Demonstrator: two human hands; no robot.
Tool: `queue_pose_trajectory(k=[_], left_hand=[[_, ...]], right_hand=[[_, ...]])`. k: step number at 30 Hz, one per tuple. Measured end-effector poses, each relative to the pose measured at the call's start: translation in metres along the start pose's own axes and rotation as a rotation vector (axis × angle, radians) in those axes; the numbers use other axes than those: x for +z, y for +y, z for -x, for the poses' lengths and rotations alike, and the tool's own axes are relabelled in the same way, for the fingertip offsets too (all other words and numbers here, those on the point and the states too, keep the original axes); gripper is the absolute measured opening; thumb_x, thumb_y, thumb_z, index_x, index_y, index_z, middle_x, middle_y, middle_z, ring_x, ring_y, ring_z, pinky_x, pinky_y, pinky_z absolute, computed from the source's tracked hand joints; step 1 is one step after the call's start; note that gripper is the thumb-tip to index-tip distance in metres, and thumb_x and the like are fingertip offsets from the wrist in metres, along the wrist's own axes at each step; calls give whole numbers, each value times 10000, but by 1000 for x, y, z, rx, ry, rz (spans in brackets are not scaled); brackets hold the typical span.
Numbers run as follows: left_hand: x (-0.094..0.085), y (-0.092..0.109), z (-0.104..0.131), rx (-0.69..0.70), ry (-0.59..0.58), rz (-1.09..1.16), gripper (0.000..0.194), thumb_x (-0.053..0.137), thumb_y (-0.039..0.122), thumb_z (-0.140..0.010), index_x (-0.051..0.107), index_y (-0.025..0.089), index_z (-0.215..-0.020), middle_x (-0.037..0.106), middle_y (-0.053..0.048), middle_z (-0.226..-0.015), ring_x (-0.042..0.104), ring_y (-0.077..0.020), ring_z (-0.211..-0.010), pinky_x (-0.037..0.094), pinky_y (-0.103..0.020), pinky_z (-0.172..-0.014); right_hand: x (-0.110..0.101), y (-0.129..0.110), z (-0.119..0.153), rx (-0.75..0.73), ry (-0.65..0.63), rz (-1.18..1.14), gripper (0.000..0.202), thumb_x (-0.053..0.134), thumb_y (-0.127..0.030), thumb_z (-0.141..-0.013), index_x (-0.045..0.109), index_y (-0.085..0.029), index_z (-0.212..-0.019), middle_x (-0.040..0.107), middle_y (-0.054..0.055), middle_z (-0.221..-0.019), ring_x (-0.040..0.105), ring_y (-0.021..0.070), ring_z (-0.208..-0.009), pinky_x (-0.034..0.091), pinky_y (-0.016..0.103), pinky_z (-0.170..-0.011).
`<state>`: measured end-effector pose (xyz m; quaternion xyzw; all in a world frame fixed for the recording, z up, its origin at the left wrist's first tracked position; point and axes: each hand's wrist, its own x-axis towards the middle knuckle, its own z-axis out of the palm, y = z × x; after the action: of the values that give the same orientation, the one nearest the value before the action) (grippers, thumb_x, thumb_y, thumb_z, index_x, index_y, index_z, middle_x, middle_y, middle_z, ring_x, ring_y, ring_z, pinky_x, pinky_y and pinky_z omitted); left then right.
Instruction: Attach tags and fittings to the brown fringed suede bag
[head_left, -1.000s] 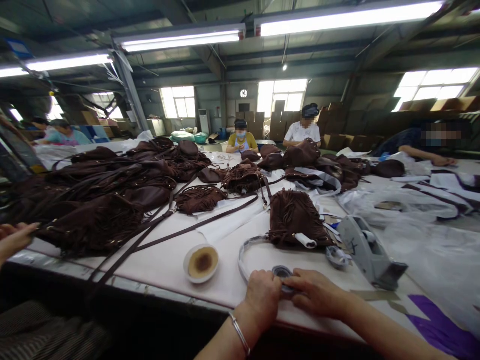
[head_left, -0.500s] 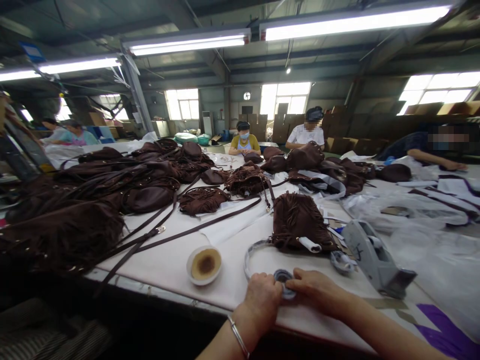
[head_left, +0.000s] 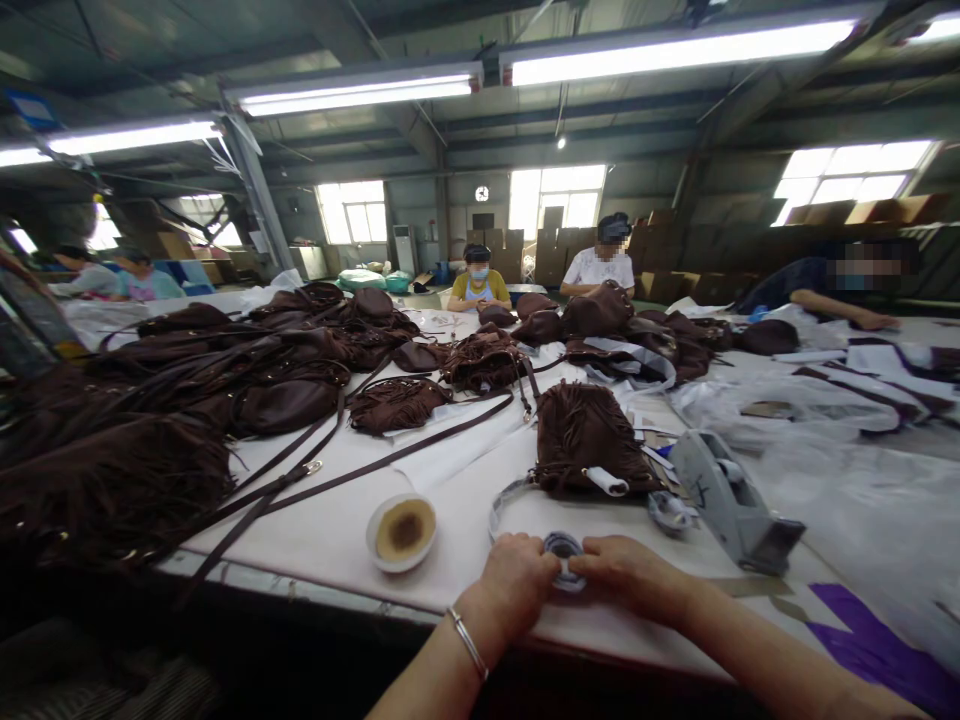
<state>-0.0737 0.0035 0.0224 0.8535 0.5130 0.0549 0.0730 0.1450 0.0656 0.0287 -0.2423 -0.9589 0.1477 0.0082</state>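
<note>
A coiled strap wrapped in clear plastic (head_left: 564, 548) lies at the table's front edge, pinched from both sides. My left hand (head_left: 517, 580) closes on its left side, wrist bearing a silver bangle. From the right, my right hand (head_left: 626, 575) grips the coil with thumb and fingers. The wrapped strap's loose part (head_left: 501, 505) curves from behind my left hand up to a dark brown fringed bag (head_left: 589, 435). A white wrapped piece (head_left: 606, 481) sits on that bag's lower edge. Another small plastic-wrapped coil (head_left: 669, 511) rests right of it.
A white bowl (head_left: 401, 532) with brownish contents stands to the left. At right are a grey tape dispenser (head_left: 735, 505), a purple piece (head_left: 862, 625) and clear plastic bags (head_left: 855, 510). Brown bags (head_left: 285, 395) pile up on the left, their straps crossing the table (head_left: 330, 545). Several people sit beyond.
The view has shifted slightly, so the scene sits a little further left. Both hands stay on the coil; my right hand's fingers have moved closer around it.
</note>
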Motion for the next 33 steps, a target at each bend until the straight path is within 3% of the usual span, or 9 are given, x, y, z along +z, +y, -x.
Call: queue_pose_trajectory(k=[4, 6, 11, 14, 17, 21, 24, 28, 33], left_hand=[[30, 30, -5, -227, 110, 25, 230, 459, 172, -947, 652, 177, -1073, 671, -110, -1000, 621, -281, -922, 486, -419, -805], [31, 35, -3, -233, 106, 24, 237, 448, 163, -947, 649, 175, -1070, 669, -107, -1002, 621, -285, -922, 490, -436, -814], [2, 9, 3, 1, 42, -32, 185, 606, 357, -900, 660, 261, -1049, 653, -65, -952, 617, -279, -924, 483, -451, -851], [-4, 0, -1, 30, -8, -68, 157, 611, 357, -899, 677, 280, -1018, 644, -62, -942, 614, -269, -922, 486, -426, -831], [13, 9, -7, -66, 21, -56, 139, 621, 345, -894, 691, 253, -972, 651, -76, -938, 616, -269, -907, 493, -411, -803], [45, 20, -11, -185, 203, -36, 109, 598, 286, -920, 700, 252, -941, 658, -80, -910, 618, -263, -894, 490, -404, -805], [53, 11, -11, -74, 256, -88, 74, 646, 221, -887, 694, 245, -938, 653, -59, -869, 621, -239, -840, 484, -356, -752], [48, -9, -13, 130, 277, -124, 254, 650, 117, -836, 661, 259, -1047, 646, -28, -888, 615, -204, -803, 469, -303, -696], [60, -17, -13, 209, 444, -175, 269, 592, 53, -802, 644, 235, -993, 639, -36, -855, 612, -203, -781, 484, -293, -702]], right_hand=[[15, -13, -5, 253, 52, -4, 274, 564, -219, -849, 688, -263, -1089, 690, 53, -893, 619, 204, -788, 392, 271, -694], [21, -18, -5, 309, 69, -59, 235, 521, -201, -877, 709, -243, -1012, 699, 62, -893, 634, 210, -823, 404, 277, -717], [14, -7, 5, 78, 65, -118, 285, 487, -170, -901, 706, -254, -1062, 672, 40, -897, 599, 178, -791, 365, 262, -682], [5, 3, 11, -19, 26, -82, 258, 514, -162, -878, 707, -254, -1025, 641, 19, -860, 569, 164, -755, 321, 263, -645], [7, 2, 12, 40, 56, -4, 227, 550, -225, -885, 691, -274, -1056, 638, 22, -879, 576, 180, -767, 305, 272, -636], [26, -6, 8, 256, 109, 85, 237, 621, -333, -870, 692, -296, -1094, 655, 55, -893, 584, 197, -732, 309, 278, -619], [40, -6, 7, 273, 179, 58, 193, 580, -346, -917, 704, -294, -1055, 645, 49, -884, 575, 173, -719, 325, 269, -621], [48, -4, 11, 262, 265, 36, 186, 590, -358, -911, 697, -274, -1038, 624, 40, -881, 567, 167, -730, 335, 263, -615], [37, 1, 43, 293, 371, 13, 242, 580, -186, -864, 645, -243, -1091, 636, 44, -928, 578, 187, -811, 388, 275, -697]])
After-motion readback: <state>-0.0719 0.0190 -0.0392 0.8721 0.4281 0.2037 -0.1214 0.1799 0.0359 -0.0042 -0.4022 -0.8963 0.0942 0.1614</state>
